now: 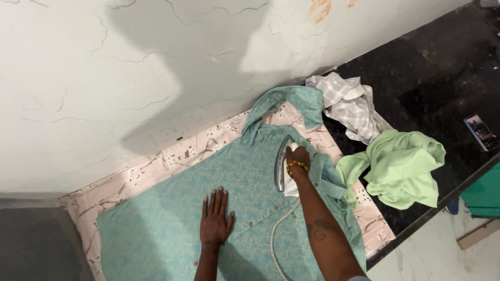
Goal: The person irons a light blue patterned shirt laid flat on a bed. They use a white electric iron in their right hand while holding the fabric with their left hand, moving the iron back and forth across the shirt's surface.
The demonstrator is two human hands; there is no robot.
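While the right hand [298,159] grips the handle of a silver iron [283,162] near the collar, the left hand [216,218] lies flat, fingers spread, on the teal shirt [172,229]. Under the shirt is a floral cloth [140,174] on the dark counter [432,78]; beside it lie a green garment [403,166] and a checked one [351,104].

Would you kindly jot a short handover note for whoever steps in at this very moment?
Left hand: flat, palm down on the teal shirt, beside its button line.
Right hand: gripping the iron, which sits on the shirt's upper part near the collar; its cord trails back toward the person.
Shirt lies spread on a floral cloth.
Aside on the dark counter: a green garment and a grey checked garment, both crumpled.
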